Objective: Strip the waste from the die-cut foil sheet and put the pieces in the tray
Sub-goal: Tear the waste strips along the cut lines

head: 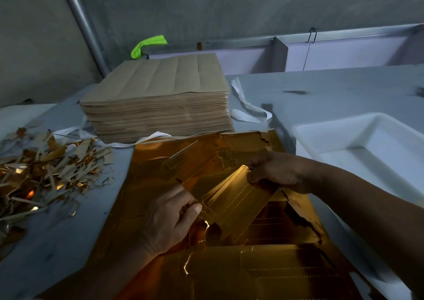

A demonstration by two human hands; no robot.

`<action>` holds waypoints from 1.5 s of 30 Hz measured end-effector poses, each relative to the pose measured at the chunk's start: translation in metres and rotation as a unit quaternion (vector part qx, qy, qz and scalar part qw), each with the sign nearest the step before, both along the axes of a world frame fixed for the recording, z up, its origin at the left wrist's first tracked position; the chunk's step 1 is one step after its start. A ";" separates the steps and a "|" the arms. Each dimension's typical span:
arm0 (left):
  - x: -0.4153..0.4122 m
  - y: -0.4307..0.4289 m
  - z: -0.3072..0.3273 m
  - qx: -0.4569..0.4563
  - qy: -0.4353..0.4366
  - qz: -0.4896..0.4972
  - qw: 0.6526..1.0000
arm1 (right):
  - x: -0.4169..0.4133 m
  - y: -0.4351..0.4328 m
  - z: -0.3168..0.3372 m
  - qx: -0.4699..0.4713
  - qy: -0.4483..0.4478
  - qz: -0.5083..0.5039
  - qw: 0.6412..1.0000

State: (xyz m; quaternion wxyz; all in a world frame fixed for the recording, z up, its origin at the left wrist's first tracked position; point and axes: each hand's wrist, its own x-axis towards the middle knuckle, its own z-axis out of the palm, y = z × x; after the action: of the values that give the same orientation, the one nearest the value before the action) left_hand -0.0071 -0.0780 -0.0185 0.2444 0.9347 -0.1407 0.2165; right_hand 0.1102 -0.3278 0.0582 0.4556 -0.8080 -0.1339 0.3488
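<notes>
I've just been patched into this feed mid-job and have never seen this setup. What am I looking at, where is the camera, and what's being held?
There is no machine here: a person works with two bare hands. The one picture comes from a camera worn on the head, looking forward and down. On the table lies a gold foil sheet with ragged gaps in it. Both hands hold one gold piece above it: the left hand pinches its near corner and the right hand grips its far edge. A pile of scraps lies to the left, a stack of brown sheets stands behind, and a white tray sits to the right.
</notes>
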 end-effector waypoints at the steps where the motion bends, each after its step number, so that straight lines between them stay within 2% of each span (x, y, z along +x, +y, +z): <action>1: 0.000 0.000 0.000 0.006 -0.001 0.000 1.000 | 0.000 0.000 0.000 0.000 0.000 0.000 1.000; 19: -0.002 -0.003 0.007 0.067 0.020 0.011 0.998 | 0.000 0.005 0.002 -0.030 -0.029 -0.043 0.998; 45: 0.000 -0.003 0.003 0.089 0.038 0.022 0.995 | -0.002 0.011 0.002 -0.056 -0.065 -0.057 0.995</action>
State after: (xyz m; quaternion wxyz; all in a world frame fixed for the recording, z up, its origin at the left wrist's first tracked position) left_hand -0.0068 -0.0810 -0.0156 0.1603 0.9631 -0.1299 0.1729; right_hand 0.1085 -0.3167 0.0601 0.4195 -0.8594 -0.0970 0.2757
